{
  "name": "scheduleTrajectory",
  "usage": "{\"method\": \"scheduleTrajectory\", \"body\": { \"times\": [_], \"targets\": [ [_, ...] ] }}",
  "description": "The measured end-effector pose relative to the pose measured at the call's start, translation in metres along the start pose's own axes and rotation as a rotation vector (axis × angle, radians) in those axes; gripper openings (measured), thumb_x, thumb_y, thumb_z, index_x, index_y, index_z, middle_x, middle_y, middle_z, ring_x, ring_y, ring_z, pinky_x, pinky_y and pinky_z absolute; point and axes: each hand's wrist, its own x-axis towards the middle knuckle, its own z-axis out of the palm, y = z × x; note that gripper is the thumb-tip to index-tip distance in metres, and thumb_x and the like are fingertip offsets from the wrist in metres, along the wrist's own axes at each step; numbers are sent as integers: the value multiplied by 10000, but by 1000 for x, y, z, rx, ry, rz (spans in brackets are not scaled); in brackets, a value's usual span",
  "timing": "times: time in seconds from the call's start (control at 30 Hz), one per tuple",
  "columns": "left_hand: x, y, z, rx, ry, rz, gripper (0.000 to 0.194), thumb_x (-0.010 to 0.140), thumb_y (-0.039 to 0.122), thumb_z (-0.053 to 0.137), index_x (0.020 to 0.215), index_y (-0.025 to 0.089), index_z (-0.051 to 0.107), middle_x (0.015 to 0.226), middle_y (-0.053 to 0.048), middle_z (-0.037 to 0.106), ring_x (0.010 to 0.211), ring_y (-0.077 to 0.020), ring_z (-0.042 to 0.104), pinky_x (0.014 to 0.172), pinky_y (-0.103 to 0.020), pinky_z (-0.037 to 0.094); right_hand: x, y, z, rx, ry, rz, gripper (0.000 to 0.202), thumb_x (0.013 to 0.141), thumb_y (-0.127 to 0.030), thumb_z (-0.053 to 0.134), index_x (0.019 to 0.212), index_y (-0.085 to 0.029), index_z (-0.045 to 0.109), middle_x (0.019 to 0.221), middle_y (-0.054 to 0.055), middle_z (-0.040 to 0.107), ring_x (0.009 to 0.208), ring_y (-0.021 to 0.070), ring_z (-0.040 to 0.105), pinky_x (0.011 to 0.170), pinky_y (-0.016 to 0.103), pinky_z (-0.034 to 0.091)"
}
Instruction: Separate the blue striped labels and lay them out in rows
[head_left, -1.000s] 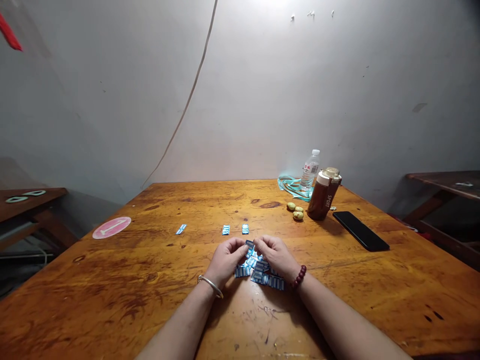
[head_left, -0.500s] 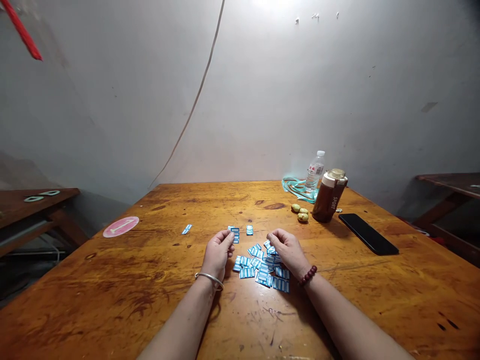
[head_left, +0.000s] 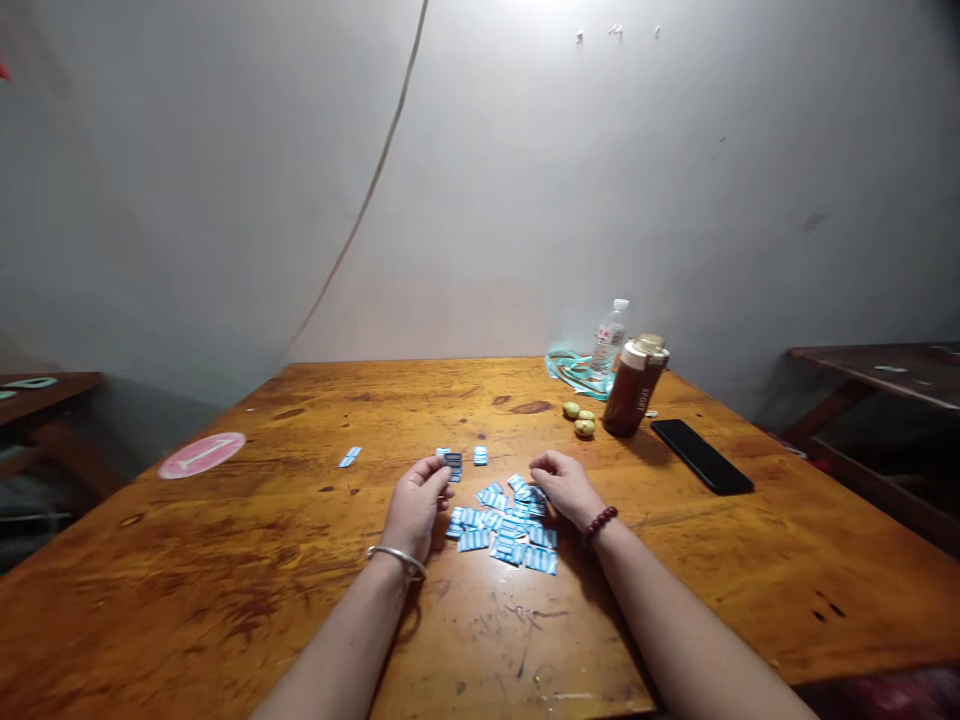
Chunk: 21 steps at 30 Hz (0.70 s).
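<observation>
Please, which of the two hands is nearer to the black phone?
Right. The right hand is to the left of the phone, beside the heap of blue-and-white pieces. The left hand, pinching a small piece, is farther left.

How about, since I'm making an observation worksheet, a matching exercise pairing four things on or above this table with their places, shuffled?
Things
1. Loose heap of small blue-and-white striped cards
2. Flat black rectangular phone
3. Dark-red beaded bracelet
4. Pink oval disc with a white mark

Places
A. Around the wrist of the right hand
B. Near the left edge of the brown wooden table
C. Between the right hand and left hand
D. Right of the brown bottle

Pairs: 1-C, 2-D, 3-A, 4-B
</observation>
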Motion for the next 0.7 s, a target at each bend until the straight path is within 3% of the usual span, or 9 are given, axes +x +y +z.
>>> {"method": "scheduleTrajectory", "body": {
  "times": [0.23, 0.4, 0.7],
  "targets": [
    [3, -2, -1, 0, -34, -5, 325, 559, 328, 657, 816, 158, 551, 610, 49, 510, 458, -31, 450, 389, -122, 321, -1, 2, -3, -111, -59, 17, 156, 664, -211, 520, 778, -162, 614, 769, 26, 612, 685, 115, 536, 594, 192, 387],
    [1, -1, 0, 15, -25, -21, 304, 565, 332, 655, 788, 156, 546, 600, 51, 507, 458, -32, 455, 391, -120, 324, -3, 2, -15, -90, -237, 57, 110, 655, -216, 544, 720, -143, 595, 571, -4, 569, 469, 78, 478, 446, 170, 344],
    [1, -2, -1, 29, -63, -29, 307, 579, 336, 649, 805, 159, 542, 579, 60, 492, 441, -29, 437, 377, -111, 314, -11, -12, -36, -26, -447, 115, 120, 638, -252, 572, 684, -142, 560, 506, -36, 530, 424, 56, 440, 393, 149, 315]
  ]
}}
